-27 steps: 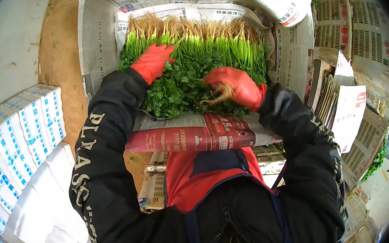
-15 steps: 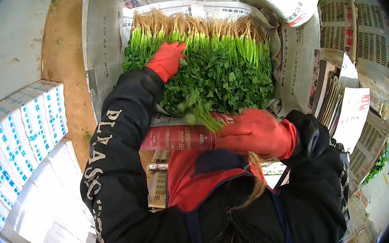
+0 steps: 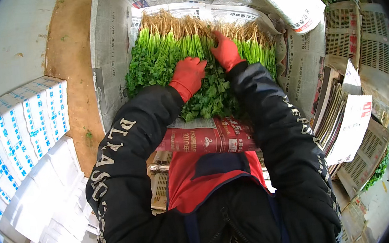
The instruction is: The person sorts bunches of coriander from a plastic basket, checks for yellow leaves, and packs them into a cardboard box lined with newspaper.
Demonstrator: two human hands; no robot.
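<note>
step: seemingly straightening greens (image 3: 148, 54)
left hand (image 3: 188, 77): grip unclear
right hand (image 3: 226, 52): at far roots (image 3: 162, 21), grip unclear
next: probably gentle tucking

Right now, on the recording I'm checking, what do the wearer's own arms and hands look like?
The left hand and right hand are both gloved in red, with a smooth look. The left sleeve and right sleeve are long and black, slightly glossy in places, with large pale lettering running down their outer sides. No cables show on either arm.
</note>
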